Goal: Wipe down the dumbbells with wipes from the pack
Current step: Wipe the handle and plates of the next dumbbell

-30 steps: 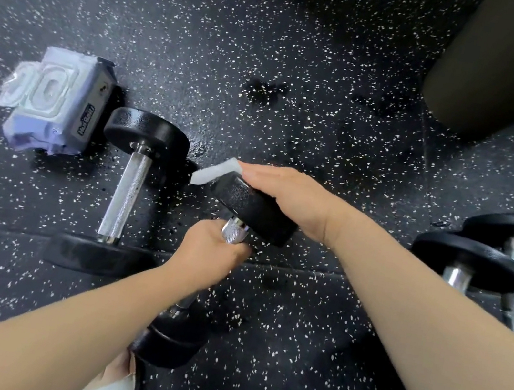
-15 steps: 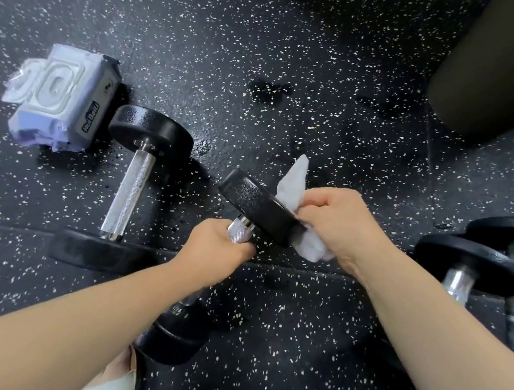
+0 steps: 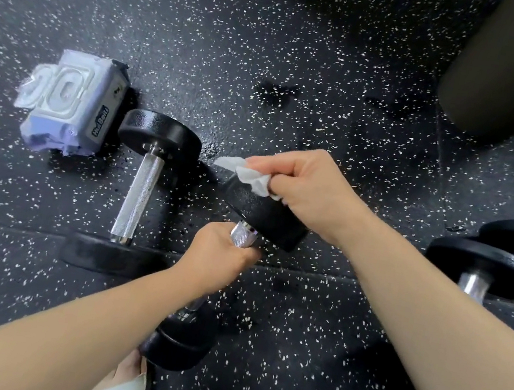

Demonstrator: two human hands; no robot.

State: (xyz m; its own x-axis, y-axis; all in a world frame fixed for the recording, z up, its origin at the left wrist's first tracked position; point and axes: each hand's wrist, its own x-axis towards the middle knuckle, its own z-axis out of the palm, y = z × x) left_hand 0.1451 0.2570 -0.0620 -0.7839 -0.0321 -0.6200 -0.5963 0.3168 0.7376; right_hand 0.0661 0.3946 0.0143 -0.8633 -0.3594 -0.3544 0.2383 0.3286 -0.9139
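Black iron and knurled steel — the dumbbell (image 3: 267, 218) is being held tilted at centre, likely heavy and rigid. The left hand (image 3: 216, 256) is gripping its bar (image 3: 242, 236), the surest hold; the right hand (image 3: 308, 183) is pinching a soft wipe (image 3: 253, 179) against the far end.

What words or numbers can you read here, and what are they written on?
Wipes pack, dark side: one white brand word that seems to start with "H", too blurred to read for sure.
Same side, above that word: a tiny mark, too small to read.
Held dumbbell and dumbbell beside the pack: no words or numbers show.
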